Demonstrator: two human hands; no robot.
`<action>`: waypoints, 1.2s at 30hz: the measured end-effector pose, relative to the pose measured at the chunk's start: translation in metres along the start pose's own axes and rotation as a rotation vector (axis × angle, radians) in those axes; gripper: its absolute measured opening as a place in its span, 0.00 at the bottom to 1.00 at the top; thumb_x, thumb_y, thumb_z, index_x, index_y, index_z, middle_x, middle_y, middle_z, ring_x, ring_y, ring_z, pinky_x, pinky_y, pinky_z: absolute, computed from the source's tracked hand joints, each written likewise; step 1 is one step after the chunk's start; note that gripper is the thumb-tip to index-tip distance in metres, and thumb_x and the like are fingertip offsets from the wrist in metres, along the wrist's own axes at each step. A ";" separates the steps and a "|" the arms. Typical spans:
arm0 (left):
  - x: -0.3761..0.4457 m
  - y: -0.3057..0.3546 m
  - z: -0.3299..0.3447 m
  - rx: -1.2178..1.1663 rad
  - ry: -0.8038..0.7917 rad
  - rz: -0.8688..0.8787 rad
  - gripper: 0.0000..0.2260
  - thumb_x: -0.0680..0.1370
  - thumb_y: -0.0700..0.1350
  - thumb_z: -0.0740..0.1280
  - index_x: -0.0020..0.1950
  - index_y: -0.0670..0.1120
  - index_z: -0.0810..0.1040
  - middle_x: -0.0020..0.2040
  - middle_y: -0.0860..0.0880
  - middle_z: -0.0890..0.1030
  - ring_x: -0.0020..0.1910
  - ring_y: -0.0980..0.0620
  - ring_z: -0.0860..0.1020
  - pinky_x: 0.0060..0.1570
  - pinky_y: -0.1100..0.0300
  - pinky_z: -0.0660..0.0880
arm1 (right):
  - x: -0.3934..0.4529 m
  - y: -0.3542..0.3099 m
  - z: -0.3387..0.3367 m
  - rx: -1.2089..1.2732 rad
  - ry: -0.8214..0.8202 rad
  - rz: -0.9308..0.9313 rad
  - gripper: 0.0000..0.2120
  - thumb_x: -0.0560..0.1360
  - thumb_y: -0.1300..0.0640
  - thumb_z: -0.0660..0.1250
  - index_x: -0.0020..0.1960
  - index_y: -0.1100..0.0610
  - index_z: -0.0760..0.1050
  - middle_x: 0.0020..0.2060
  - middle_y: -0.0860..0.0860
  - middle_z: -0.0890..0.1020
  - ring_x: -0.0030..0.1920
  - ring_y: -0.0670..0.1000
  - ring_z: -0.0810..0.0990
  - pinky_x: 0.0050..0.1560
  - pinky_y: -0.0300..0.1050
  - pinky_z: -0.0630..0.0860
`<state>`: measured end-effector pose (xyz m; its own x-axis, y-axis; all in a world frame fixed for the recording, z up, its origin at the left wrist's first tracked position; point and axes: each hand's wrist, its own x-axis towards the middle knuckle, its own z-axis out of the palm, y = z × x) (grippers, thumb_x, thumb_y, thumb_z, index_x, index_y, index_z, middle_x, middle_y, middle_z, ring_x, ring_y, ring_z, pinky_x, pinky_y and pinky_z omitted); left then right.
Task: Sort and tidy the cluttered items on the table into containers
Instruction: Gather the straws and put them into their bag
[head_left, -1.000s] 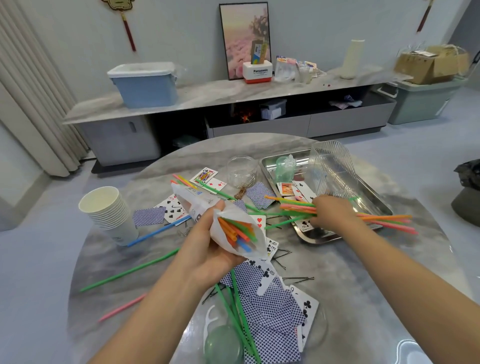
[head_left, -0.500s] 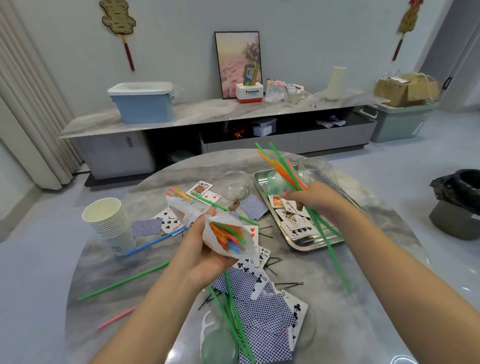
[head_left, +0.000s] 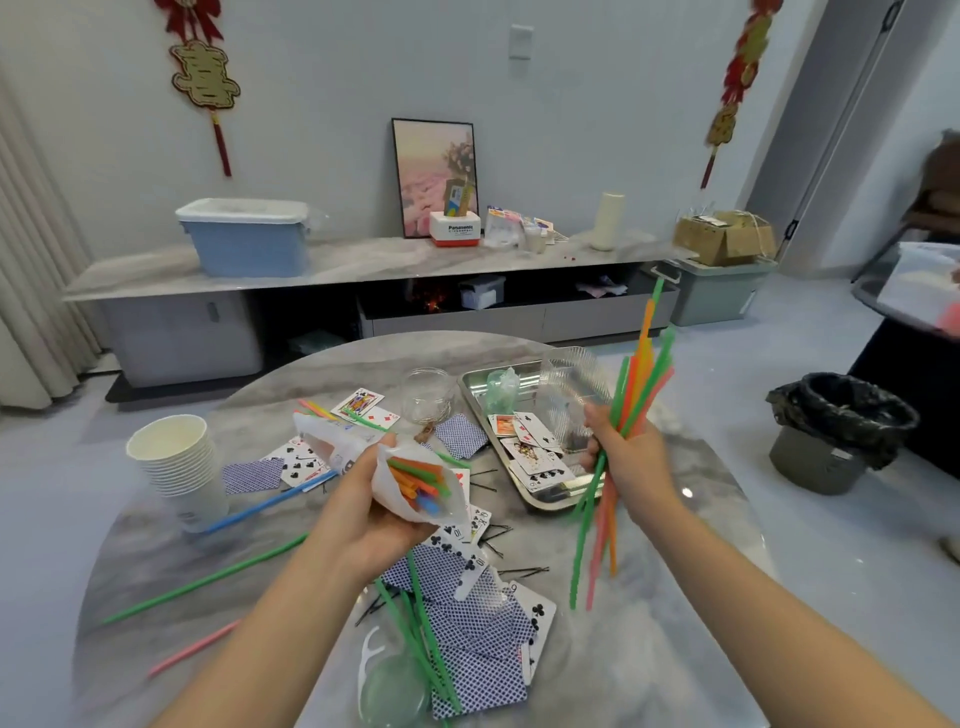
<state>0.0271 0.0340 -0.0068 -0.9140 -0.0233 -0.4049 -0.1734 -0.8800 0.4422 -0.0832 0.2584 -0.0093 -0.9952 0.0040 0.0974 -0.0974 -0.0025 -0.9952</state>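
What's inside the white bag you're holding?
The white bag, held by the left hand, has colourful straws inside; orange, green, red and blue ends show at its open mouth. The bag's wall hides how many there are and anything deeper.

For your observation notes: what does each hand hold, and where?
Left hand grips the white plastic straw bag near its open mouth; right hand grips the bundle of coloured straws mid-length.
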 end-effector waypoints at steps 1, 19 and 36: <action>0.000 -0.001 0.000 -0.002 -0.002 0.001 0.09 0.76 0.48 0.66 0.52 0.46 0.76 0.48 0.43 0.80 0.50 0.45 0.77 0.40 0.39 0.77 | -0.002 0.003 -0.002 0.021 0.026 -0.024 0.07 0.75 0.57 0.68 0.39 0.57 0.73 0.25 0.51 0.74 0.23 0.48 0.75 0.28 0.40 0.75; 0.006 -0.019 0.007 -0.009 0.002 -0.015 0.21 0.76 0.52 0.66 0.65 0.45 0.73 0.61 0.42 0.78 0.57 0.43 0.76 0.43 0.32 0.73 | -0.019 0.025 -0.019 -0.112 0.096 -0.063 0.05 0.75 0.62 0.68 0.42 0.58 0.72 0.29 0.53 0.79 0.25 0.43 0.78 0.33 0.34 0.74; 0.026 -0.010 0.028 -0.066 0.047 0.087 0.19 0.77 0.55 0.65 0.56 0.40 0.74 0.51 0.38 0.79 0.50 0.40 0.78 0.33 0.35 0.76 | -0.009 -0.065 0.018 0.554 0.200 -0.053 0.08 0.79 0.64 0.59 0.44 0.54 0.64 0.27 0.52 0.72 0.22 0.48 0.73 0.29 0.43 0.76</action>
<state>-0.0056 0.0554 0.0008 -0.9060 -0.1218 -0.4054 -0.0683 -0.9031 0.4240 -0.0683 0.2407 0.0547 -0.9742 0.2066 0.0907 -0.1877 -0.5190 -0.8339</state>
